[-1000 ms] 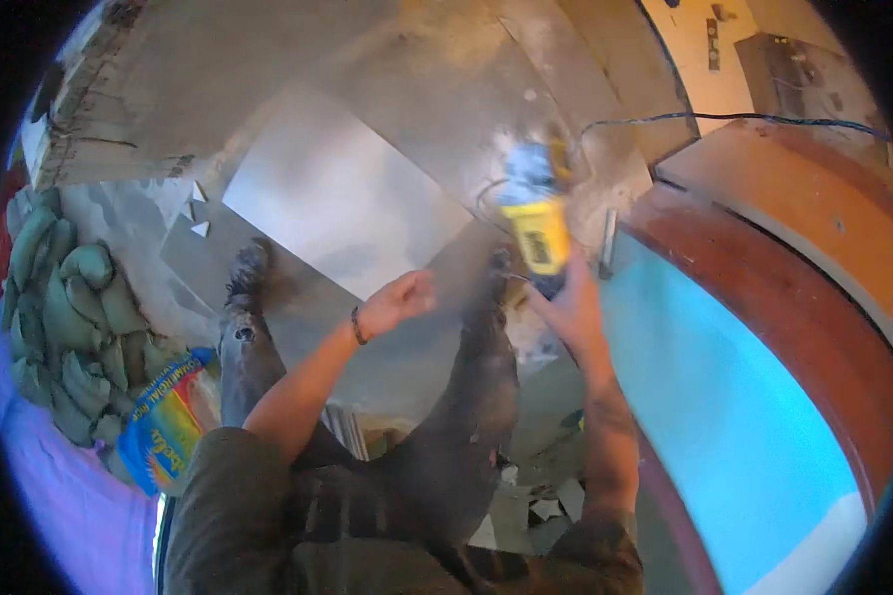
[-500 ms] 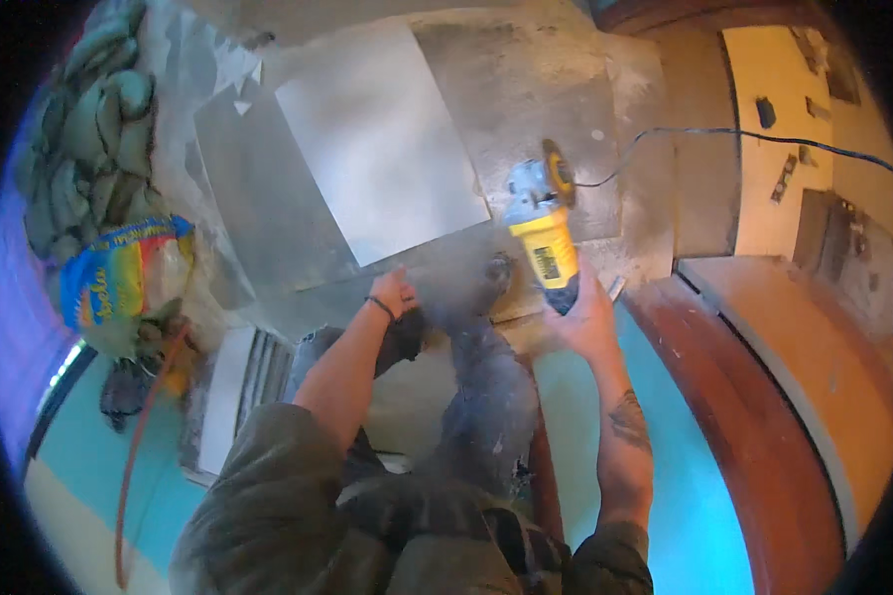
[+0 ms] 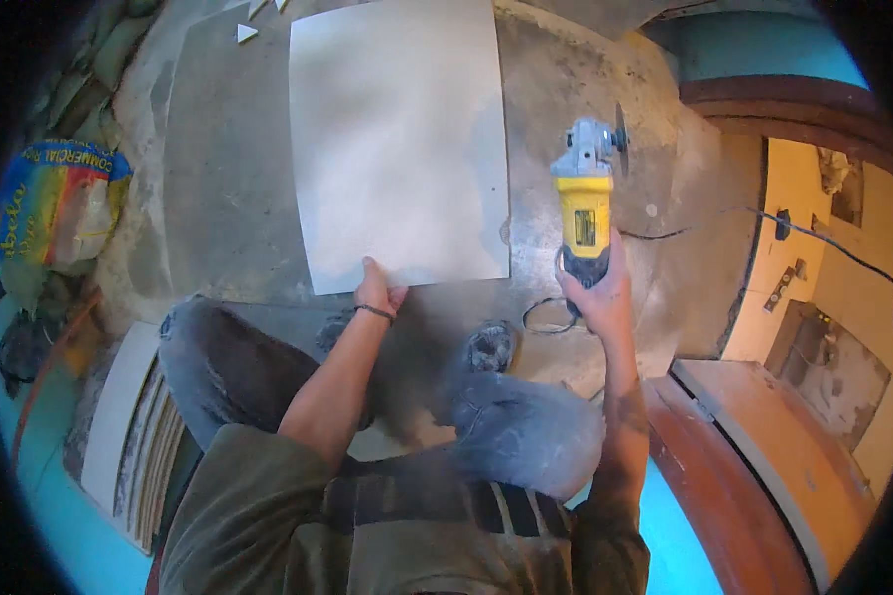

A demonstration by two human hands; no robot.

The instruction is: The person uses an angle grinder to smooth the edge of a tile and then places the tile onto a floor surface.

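A large pale rectangular tile (image 3: 402, 149) lies ahead of my knees, over a greyer flat surface. At its near edge my left hand (image 3: 375, 294) is closed on the tile, thumb on top and the other fingers partly hidden at the rim. To the right, my right hand (image 3: 605, 288) grips a yellow and grey angle grinder (image 3: 585, 203) by its dark rear end. The grinder's head points away from me, beside the tile and apart from it. Its thin disc (image 3: 621, 129) stands edge-on at the right side; whether it spins I cannot tell.
Several tiles stand stacked (image 3: 134, 426) by my left knee. Beyond them is a colourful sack (image 3: 64, 203). Small white triangular offcuts (image 3: 246, 35) lie at the far left. A black cord (image 3: 833, 243) runs off right, past a reddish-brown wooden ledge (image 3: 690, 466). Dust covers the floor.
My left hand has taken hold of the tile's near edge, and the tile now sits straighter before me. The grinder has turned more upright in view. My view has shifted too.
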